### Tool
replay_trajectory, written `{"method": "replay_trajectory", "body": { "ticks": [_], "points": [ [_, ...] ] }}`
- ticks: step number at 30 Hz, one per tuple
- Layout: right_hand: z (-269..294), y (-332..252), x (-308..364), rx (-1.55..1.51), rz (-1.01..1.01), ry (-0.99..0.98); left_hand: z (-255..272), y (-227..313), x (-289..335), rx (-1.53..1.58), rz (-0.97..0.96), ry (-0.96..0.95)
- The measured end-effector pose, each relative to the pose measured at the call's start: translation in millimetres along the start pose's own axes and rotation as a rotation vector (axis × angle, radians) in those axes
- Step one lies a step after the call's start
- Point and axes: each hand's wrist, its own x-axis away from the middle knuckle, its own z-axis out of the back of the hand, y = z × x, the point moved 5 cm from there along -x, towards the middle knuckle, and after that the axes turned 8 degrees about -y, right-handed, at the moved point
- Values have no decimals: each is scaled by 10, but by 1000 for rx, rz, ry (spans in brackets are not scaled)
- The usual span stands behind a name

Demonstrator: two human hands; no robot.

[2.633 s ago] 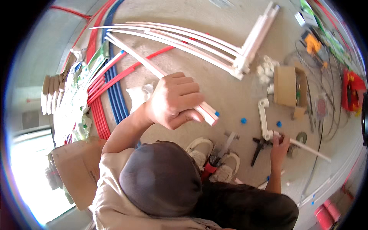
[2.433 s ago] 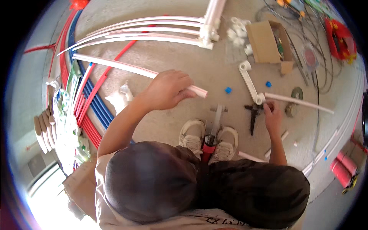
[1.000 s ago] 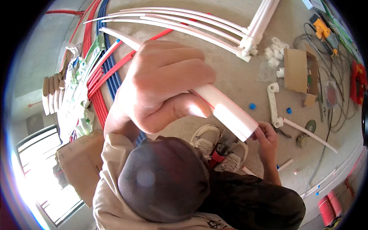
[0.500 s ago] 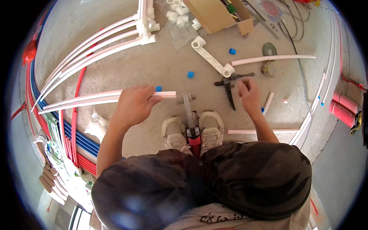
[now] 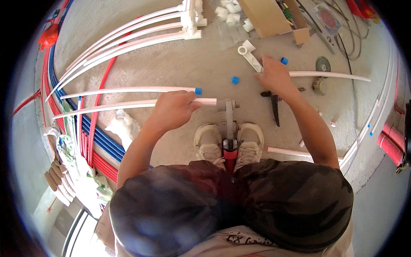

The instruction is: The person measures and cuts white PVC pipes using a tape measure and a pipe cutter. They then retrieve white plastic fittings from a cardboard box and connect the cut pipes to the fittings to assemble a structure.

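My left hand [image 5: 175, 109] is closed around a white pipe with a red stripe [image 5: 128, 105]. The pipe's end meets the grey heating socket [image 5: 221, 105] of a pipe welding tool. This tool's red handle [image 5: 230, 159] stands between my shoes. Just beyond my left hand lies a second white pipe with a blue cap [image 5: 198, 91] at its end. Over to the right, my right hand [image 5: 276, 75] is closed over the near end of a white double-elbow fitting [image 5: 251, 60] on the floor. Its fingertips are partly hidden.
A black clamp-like tool [image 5: 275, 109] lies below my right hand. Another white pipe [image 5: 329, 76], a cutting disc [image 5: 323, 64] and a tape roll [image 5: 319, 85] lie to the right. Farther off are a cardboard box [image 5: 269, 19] and joined pipes [image 5: 137, 45]. Blue and red pipes [image 5: 100, 137] run along the left.
My right hand has moved forward from beside the black tool onto the fitting and taken hold of it. My left hand keeps its hold on the pipe. The whole view has shifted slightly.
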Motion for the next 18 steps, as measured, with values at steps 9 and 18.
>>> {"method": "replay_trajectory", "body": {
  "ticks": [9,18],
  "points": [
    [34,33,487,-456,-60,-31,-128,-62,84,29,40,-75],
    [120,-353,1328,-892,103,-239,-182,-17,56,34,58,-104]
  ]
}}
